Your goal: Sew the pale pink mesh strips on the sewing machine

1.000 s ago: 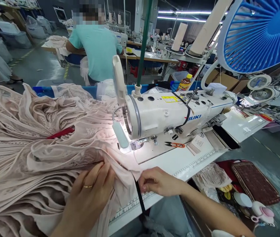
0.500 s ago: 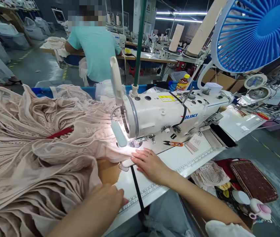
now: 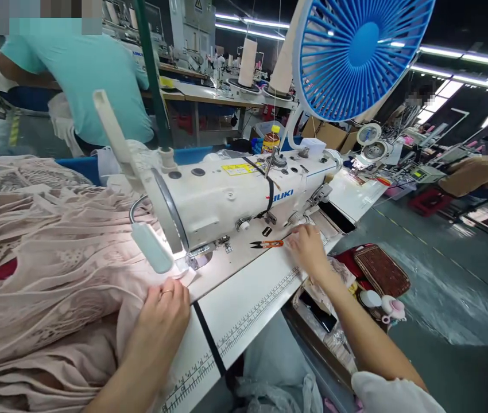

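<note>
The work in hand is a pause in the sewing. The pink fabric (image 3: 54, 269) lies in a big heap over the left part of the table (image 3: 248, 292). One edge of it is brought under the foot (image 3: 196, 258) of the sewing machine (image 3: 235, 195), in the light of the small lamp (image 3: 151, 246).

The left hand (image 3: 164, 321) rests palm down on this fabric, close to the front edge of the table and just before the foot. Its fingers are spread and lie flat. It presses the cloth and does not pinch it, as far as I can see.

The right hand (image 3: 308, 248) is stretched far to the right, near the right end of the machine base. The forearm goes across the front right corner of the table. The palm faces down, the fingers are loosely extended, and it holds nothing. The orange thread snips (image 3: 267, 244) lie on the table just beside its fingertips, not touching them. I cannot tell what is under the fingertips.

In my judgement, a next move here calls for the left hand to keep the edge flat at the foot, so that the seam line does not shift, while the right arm is so far away.
</note>
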Action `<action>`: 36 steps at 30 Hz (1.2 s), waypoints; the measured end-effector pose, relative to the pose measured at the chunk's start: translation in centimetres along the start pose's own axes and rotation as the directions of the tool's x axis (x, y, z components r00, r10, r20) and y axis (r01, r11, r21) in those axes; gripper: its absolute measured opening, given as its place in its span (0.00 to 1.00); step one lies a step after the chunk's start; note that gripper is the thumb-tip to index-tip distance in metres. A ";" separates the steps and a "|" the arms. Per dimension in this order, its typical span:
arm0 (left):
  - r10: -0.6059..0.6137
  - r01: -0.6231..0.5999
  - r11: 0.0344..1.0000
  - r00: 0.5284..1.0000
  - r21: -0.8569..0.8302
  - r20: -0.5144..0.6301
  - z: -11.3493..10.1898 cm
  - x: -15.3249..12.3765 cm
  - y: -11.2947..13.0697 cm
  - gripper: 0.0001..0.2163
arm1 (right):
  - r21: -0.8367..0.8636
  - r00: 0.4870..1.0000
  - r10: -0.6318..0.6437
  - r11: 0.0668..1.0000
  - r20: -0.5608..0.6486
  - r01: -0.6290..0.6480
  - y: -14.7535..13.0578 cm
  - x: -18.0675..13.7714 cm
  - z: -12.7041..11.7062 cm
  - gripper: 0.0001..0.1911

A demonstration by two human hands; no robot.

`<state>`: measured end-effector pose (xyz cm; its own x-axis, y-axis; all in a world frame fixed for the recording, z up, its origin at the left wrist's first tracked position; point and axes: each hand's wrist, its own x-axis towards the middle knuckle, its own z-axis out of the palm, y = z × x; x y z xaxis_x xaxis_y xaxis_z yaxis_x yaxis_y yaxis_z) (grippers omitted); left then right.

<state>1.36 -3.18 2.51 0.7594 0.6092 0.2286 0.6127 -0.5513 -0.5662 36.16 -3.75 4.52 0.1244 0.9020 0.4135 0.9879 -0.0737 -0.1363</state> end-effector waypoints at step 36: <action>-0.131 0.128 0.961 0.991 -0.247 0.003 0.7 0.8 2.8 0.20 | -0.015 0.696 -0.575 0.766 0.430 0.642 -14.1 1.3 3.3 0.08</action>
<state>3.60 -3.85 0.57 0.6716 0.6781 0.2985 0.7398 -0.5922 -0.3193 22.10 -0.15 3.99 -0.5214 0.8530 -0.0214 0.8382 0.5167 0.1746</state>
